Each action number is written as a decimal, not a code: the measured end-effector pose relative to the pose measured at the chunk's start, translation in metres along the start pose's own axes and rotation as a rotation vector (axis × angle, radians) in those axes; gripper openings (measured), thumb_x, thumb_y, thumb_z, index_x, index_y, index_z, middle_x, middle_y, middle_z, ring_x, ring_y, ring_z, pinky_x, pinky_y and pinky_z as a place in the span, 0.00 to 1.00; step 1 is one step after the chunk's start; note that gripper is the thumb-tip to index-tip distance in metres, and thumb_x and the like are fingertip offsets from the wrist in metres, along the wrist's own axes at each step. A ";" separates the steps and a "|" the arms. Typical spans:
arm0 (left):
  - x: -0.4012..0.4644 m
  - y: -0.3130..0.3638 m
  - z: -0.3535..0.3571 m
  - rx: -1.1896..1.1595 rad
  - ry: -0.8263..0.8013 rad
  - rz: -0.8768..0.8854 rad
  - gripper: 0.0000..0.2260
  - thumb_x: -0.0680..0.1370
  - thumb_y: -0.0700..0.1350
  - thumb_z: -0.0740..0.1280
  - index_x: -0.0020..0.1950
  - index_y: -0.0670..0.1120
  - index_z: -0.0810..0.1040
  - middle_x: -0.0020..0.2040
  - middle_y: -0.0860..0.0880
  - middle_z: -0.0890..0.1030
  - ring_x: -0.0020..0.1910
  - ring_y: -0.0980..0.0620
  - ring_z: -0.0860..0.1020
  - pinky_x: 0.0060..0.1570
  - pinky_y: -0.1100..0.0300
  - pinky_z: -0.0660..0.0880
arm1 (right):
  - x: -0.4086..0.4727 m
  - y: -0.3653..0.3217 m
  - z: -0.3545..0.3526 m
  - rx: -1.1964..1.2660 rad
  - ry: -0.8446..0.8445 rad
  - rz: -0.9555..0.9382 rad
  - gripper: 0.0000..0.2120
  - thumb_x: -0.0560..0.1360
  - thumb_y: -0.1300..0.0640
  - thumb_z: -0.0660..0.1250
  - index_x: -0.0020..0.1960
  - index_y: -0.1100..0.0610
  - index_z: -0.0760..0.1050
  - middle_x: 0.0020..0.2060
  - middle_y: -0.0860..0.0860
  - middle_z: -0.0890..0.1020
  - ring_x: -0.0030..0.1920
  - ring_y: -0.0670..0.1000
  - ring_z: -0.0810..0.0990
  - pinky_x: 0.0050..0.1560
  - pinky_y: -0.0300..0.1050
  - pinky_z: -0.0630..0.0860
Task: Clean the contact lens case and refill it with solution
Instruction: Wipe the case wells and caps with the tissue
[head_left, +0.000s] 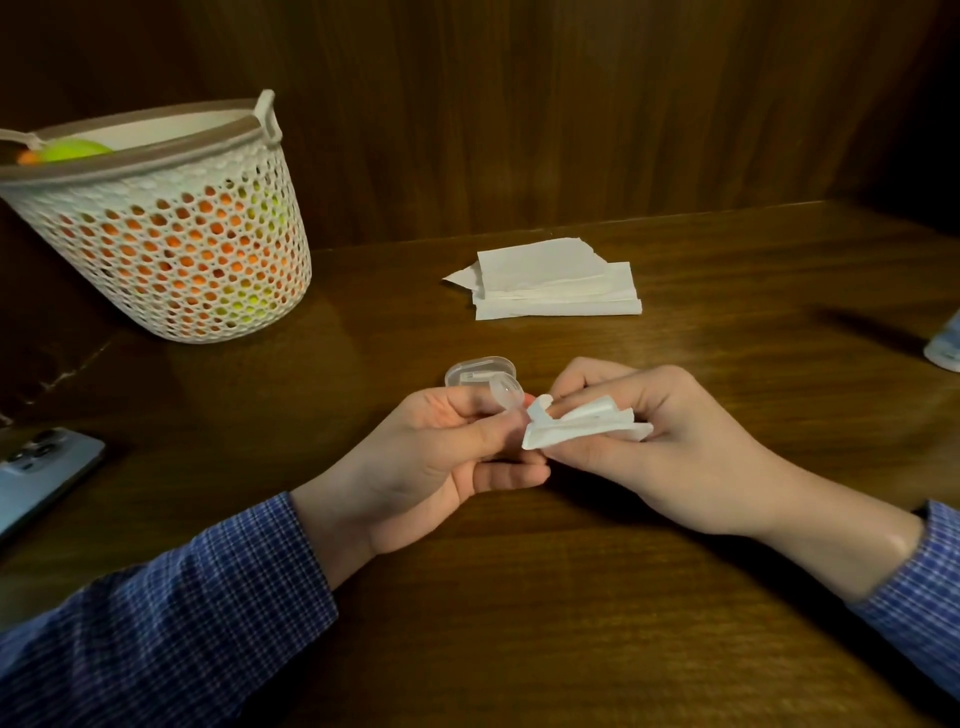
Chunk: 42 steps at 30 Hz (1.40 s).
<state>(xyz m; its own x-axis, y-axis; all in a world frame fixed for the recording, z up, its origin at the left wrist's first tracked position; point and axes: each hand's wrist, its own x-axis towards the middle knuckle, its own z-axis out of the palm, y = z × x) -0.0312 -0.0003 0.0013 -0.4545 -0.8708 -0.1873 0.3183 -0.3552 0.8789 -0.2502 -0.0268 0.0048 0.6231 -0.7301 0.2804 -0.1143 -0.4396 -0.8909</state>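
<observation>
Evidently wiping stage | left hand (436, 447) pinches small clear plastic lens case (503, 391) | right hand (670, 441) grips folded white tissue (582, 427) against it | refill undone; bottle (945, 348) untouched at table's right edge.

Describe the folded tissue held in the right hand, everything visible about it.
The folded tissue is white, thin paper creased into several layers, crumpled at its left tip. The right hand pinches it above the wooden table, fingers curled over it and thumb beneath. Its left tip points toward the clear lens case gripped by the left hand.
</observation>
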 end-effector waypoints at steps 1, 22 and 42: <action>-0.001 0.000 0.000 0.010 -0.008 0.002 0.12 0.73 0.42 0.72 0.54 0.40 0.86 0.48 0.42 0.85 0.43 0.51 0.85 0.43 0.61 0.83 | 0.000 0.000 0.000 0.014 -0.012 0.000 0.10 0.76 0.52 0.71 0.51 0.55 0.87 0.46 0.53 0.82 0.45 0.54 0.80 0.47 0.50 0.77; 0.001 0.007 -0.008 -0.017 -0.173 -0.058 0.10 0.78 0.43 0.73 0.57 0.40 0.82 0.47 0.46 0.79 0.44 0.54 0.81 0.46 0.64 0.81 | 0.002 -0.009 -0.013 0.162 0.076 0.058 0.05 0.76 0.57 0.74 0.47 0.46 0.85 0.37 0.47 0.83 0.38 0.45 0.80 0.40 0.39 0.76; -0.005 0.017 -0.006 0.066 -0.196 -0.332 0.06 0.80 0.40 0.66 0.54 0.39 0.79 0.41 0.46 0.80 0.39 0.55 0.80 0.40 0.65 0.80 | -0.006 -0.001 -0.002 -0.710 -0.120 -0.488 0.08 0.76 0.61 0.74 0.55 0.56 0.86 0.51 0.51 0.79 0.50 0.50 0.76 0.46 0.50 0.74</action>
<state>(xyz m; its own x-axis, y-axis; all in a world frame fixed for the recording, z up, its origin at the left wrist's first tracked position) -0.0187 -0.0044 0.0148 -0.6764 -0.6283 -0.3843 0.0756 -0.5783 0.8123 -0.2553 -0.0228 0.0051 0.8011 -0.3328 0.4976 -0.2439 -0.9406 -0.2364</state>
